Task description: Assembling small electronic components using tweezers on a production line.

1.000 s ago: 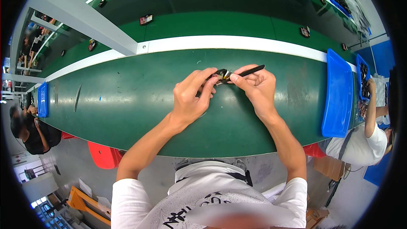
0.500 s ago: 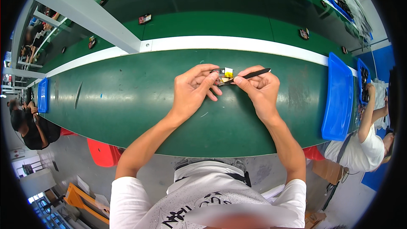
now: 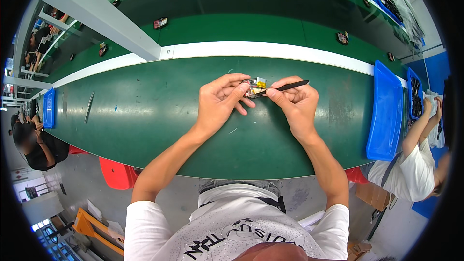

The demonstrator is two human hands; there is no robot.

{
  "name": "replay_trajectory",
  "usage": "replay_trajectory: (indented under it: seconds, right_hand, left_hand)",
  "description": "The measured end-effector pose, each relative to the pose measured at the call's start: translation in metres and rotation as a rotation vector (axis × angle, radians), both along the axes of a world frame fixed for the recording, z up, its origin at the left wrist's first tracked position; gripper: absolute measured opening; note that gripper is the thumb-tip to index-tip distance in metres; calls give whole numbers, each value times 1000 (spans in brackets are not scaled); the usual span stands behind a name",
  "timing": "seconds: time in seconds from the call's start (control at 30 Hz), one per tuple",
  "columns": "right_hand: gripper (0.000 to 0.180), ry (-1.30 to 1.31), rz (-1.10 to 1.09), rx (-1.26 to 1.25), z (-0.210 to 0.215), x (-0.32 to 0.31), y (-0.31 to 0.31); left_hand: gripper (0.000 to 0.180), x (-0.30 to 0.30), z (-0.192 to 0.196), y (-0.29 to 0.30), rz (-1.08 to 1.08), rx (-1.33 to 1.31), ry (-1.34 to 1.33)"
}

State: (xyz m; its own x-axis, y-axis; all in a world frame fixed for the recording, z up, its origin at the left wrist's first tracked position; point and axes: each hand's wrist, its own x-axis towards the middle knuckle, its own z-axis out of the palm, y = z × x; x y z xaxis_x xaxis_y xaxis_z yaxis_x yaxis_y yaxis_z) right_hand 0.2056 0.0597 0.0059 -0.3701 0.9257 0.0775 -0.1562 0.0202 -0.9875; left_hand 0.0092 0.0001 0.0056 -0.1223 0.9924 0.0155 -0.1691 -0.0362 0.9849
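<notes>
My left hand (image 3: 220,100) grips a small open electronic device (image 3: 251,90) by its left side, thumb on top and fingers beneath. Dark casing, bits of red and a flat white-and-yellow piece (image 3: 261,83) show on the device. My right hand (image 3: 298,104) pinches a slim black pointed tool (image 3: 292,85), perhaps tweezers; its tip lies at the device's right lower edge, just under the yellow part. Both hands are raised over the middle of the green table (image 3: 159,101). Fingertips hide much of the device.
A blue tray (image 3: 385,111) stands at the table's right end, a smaller blue bin (image 3: 49,108) at the far left. Metal tweezers (image 3: 89,107) lie on the left. Behind a white rail (image 3: 251,49), a green belt carries similar devices (image 3: 160,22). Co-workers sit at both sides.
The devices on the belt have shifted slightly to the left. My hands hold almost the same place, with the device and tool tip tilted a little. The right-hand co-worker's arms have moved.
</notes>
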Motion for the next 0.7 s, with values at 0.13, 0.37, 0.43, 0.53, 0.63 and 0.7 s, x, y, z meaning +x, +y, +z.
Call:
replay_trajectory:
  seconds: [0.13, 0.37, 0.43, 0.53, 0.63, 0.7]
  right_hand:
    - [12, -16, -57, 197, 0, -3, -4]
    - [9, -153, -127, 445, 3, -3, -7]
    - [9, -164, -129, 455, 3, -3, -8]
    - [10, -169, -123, 463, 5, -4, -8]
    - [10, -171, -124, 470, 5, -4, -8]
    - [10, -176, -125, 500, 5, -4, -8]
  left_hand:
    - [31, -1, -2, 0, -25, 1, -19]
    - [30, -3, 0, -1, -60, -9, -42]
    - [29, -2, 1, -1, -51, -2, -34]
    - [28, -2, 3, -2, -45, 2, -32]
    - [26, -4, 2, -2, -47, 3, -12]
    - [25, -6, 2, -1, -61, 10, -48]
